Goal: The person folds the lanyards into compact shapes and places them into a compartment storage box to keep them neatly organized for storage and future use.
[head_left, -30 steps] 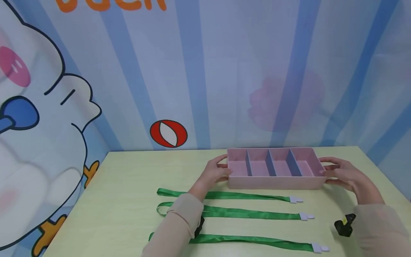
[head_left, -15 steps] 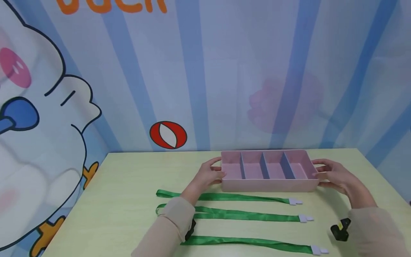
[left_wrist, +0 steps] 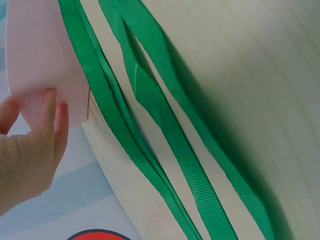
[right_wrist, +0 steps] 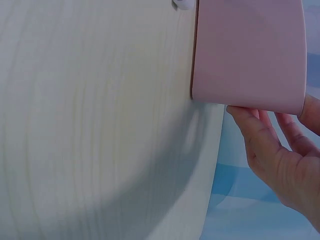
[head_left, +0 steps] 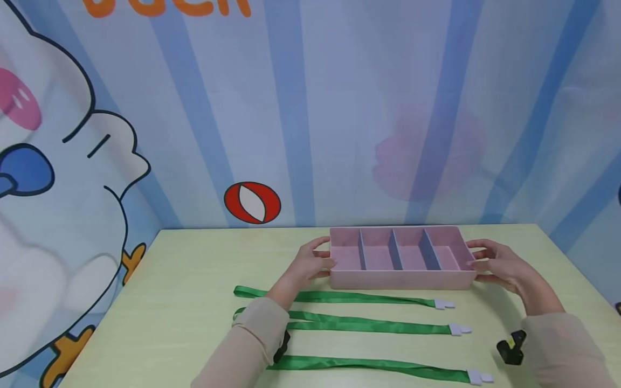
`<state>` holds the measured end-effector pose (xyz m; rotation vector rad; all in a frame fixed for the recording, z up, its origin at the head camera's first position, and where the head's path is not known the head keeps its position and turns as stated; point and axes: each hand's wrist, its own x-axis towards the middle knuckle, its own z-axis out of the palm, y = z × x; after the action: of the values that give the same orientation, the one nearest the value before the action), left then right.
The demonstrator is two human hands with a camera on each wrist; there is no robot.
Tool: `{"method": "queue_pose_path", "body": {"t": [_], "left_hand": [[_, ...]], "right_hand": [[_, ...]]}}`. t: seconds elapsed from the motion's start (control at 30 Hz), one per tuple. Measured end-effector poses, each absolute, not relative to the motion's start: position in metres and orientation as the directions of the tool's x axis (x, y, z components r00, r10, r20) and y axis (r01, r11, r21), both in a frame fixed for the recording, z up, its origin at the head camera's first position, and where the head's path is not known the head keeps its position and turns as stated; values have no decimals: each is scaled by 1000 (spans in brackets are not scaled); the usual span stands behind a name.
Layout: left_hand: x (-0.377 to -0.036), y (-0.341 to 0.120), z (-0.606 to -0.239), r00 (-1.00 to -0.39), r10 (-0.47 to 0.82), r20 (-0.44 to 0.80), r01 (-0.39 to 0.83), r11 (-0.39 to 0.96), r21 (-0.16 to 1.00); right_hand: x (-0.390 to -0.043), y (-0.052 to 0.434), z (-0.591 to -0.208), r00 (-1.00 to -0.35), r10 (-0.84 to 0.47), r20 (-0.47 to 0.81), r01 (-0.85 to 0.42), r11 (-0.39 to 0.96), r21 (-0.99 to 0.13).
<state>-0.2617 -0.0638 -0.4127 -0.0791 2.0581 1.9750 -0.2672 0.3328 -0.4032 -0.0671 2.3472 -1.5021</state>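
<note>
The desk (head_left: 184, 302) is a pale green-yellow top pushed into a corner, with a cartoon wall (head_left: 301, 108) of blue stripes, a big white figure and a red-and-white ball rising behind its far edge and left edge.

Toward the far edge, a little right of the middle, sits the pink tray (head_left: 402, 280), a long shallow box split by three blue-grey dividers into four compartments, all of them bare inside. It lies with its long side parallel to the far edge.

The left hand (head_left: 310, 261) grips the tray's left end, thumb over the rim and fingers curled against the outer wall; the left wrist view shows the fingertips pressed on the pink side. The right hand (head_left: 499, 264) holds the right end the same way, thumb on top, fingers wrapped below the end wall. The two hands are well apart, one at each short end of the tray.

Between the tray and the near edge lie three green lanyards (head_left: 364, 323), stretched flat in parallel rows, each with a small white clip at its right end. The first lies just beside the tray's front wall, the third close to the near edge.

A small black clip (head_left: 510, 347) lies near the right sleeve by the near right corner.
</note>
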Motion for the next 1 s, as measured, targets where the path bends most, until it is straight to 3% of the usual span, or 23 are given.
{"method": "queue_pose_path", "body": {"t": [1.0], "left_hand": [[-261, -95, -412, -948, 127, -292, -287, 56, 956]], "right_hand": [[-268, 301, -400, -929, -235, -285, 178, 393, -902]]}}
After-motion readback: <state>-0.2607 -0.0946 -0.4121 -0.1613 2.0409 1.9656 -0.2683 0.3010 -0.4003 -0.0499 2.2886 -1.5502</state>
